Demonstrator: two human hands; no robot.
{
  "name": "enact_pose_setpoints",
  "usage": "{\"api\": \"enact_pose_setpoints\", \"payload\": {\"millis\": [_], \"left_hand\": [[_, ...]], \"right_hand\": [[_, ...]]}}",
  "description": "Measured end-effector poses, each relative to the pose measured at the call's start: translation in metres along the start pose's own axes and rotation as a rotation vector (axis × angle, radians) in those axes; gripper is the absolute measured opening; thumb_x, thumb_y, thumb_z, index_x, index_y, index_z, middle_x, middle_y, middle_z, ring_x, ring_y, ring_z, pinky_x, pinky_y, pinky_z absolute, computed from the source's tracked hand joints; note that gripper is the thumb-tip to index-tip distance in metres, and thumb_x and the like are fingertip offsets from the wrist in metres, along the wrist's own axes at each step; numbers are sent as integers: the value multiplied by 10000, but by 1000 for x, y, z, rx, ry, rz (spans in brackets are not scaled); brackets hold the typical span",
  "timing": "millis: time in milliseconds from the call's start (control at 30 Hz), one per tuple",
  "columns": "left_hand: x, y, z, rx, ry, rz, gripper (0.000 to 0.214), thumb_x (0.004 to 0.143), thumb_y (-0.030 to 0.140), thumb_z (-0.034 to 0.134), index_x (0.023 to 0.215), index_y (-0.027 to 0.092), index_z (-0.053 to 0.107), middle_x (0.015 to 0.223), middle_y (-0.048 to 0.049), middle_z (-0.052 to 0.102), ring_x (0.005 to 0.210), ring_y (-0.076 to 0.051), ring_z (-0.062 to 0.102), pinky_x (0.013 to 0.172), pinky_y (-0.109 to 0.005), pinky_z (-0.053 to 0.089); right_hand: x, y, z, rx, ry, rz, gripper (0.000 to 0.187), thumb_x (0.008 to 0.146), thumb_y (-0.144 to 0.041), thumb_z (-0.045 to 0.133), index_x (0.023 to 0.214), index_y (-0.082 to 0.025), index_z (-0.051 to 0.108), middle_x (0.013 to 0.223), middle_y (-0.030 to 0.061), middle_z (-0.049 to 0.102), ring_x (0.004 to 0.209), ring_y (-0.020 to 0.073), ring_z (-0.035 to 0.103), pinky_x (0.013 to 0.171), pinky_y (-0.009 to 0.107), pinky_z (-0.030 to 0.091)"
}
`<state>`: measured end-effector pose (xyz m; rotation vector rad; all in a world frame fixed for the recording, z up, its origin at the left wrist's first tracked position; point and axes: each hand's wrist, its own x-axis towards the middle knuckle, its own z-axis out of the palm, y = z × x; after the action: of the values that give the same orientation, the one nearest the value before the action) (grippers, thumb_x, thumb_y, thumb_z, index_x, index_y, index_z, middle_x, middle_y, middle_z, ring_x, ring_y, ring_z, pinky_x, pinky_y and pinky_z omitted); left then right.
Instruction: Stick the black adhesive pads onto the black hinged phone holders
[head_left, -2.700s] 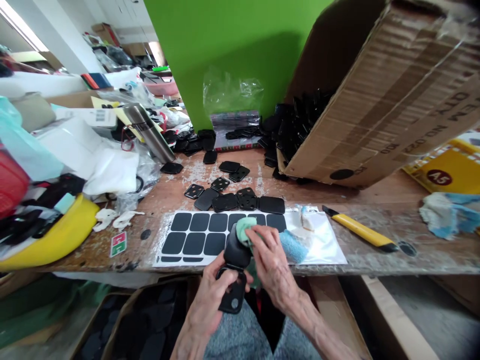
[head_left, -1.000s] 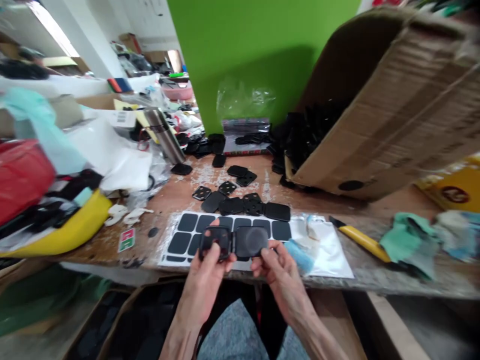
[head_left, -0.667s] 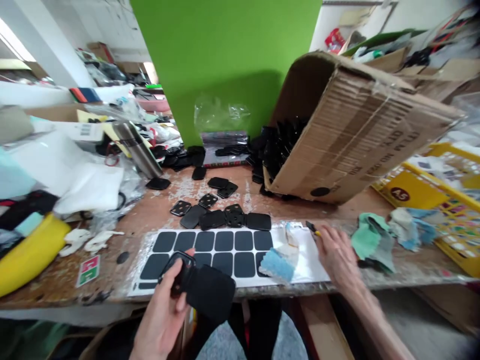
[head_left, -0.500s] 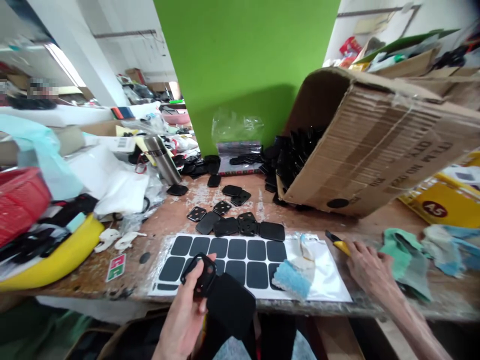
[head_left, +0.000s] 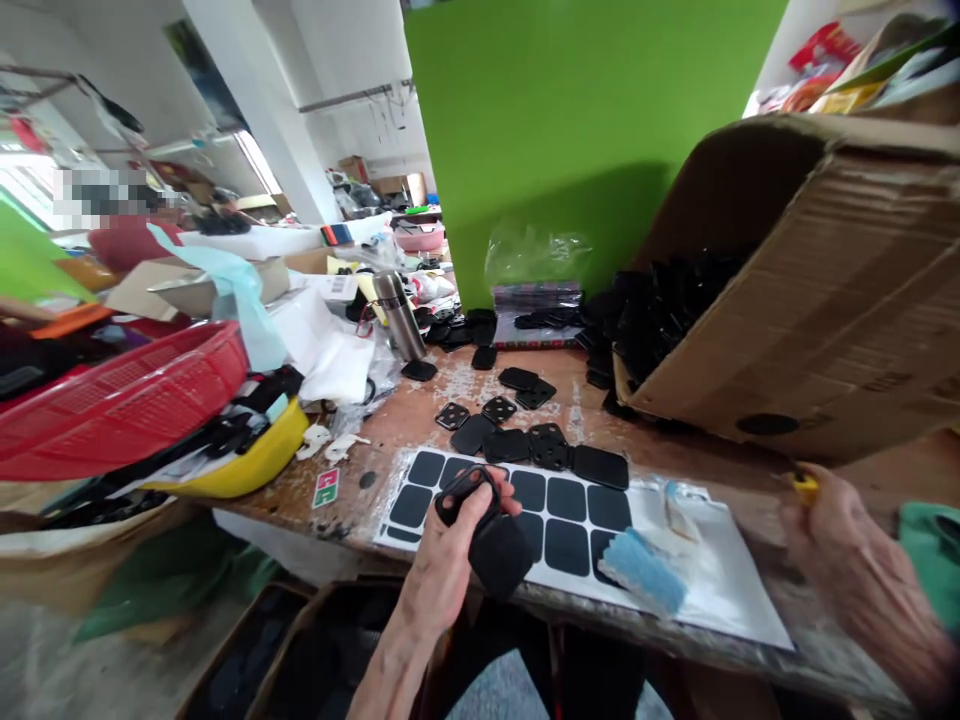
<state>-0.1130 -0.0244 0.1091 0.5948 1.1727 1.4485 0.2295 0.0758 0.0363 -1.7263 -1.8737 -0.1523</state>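
My left hand (head_left: 446, 560) grips a black hinged pad piece (head_left: 499, 555) above the near edge of a white sheet of black square pads (head_left: 566, 498). A square flap hangs below its open frame. At the far right, my right hand (head_left: 855, 570) closes over a yellow utility knife (head_left: 806, 487). Only the knife's yellow end shows past my fingers. A blue sponge (head_left: 641, 572) and a white scrap (head_left: 681, 520) lie on the sheet's right part.
A row of black hinged pieces (head_left: 551, 448) lies beyond the sheet on the wooden bench. A tilted cardboard box (head_left: 825, 300) spills black pieces at the right. A green cloth (head_left: 934, 565) sits by my right hand. A red basket (head_left: 112, 395) and a steel flask (head_left: 397, 315) stand left.
My right hand has let go of the black piece and moved right onto the knife. My left hand keeps the piece, whose flap now hangs down. The view has turned.
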Motion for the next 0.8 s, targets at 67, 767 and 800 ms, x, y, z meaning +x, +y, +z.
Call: {"api": "enact_pose_setpoints", "payload": {"millis": [67,767,800], "left_hand": [[0,-4,1,92,-25,32,224,793,346,570,932,179,622,840,-43,640,780,-166,595,739,-280,456],[-3,-3,-1,750,17,413,165,815,287,526,926,216,625,875,-34,615,832,-181,559,771,-249,388],[-2,-3,-2,763,18,429,162,816,279,523,925,218,627,877,-35,614,839,-182,560,776,-250,388]], "right_hand": [[-6,-40,-11,47,-61,-67,409,861,-400,353,1220,-208,389,867,158,581,604,234,556,449,325,428],[-23,-217,-55,123,-367,-866,371,761,-43,446,1093,-208,469,830,45,560,656,186,529,502,285,342],[-23,-217,-55,124,-375,-859,357,756,-35,448,1073,-198,474,819,41,553,637,177,519,499,285,338]]}}
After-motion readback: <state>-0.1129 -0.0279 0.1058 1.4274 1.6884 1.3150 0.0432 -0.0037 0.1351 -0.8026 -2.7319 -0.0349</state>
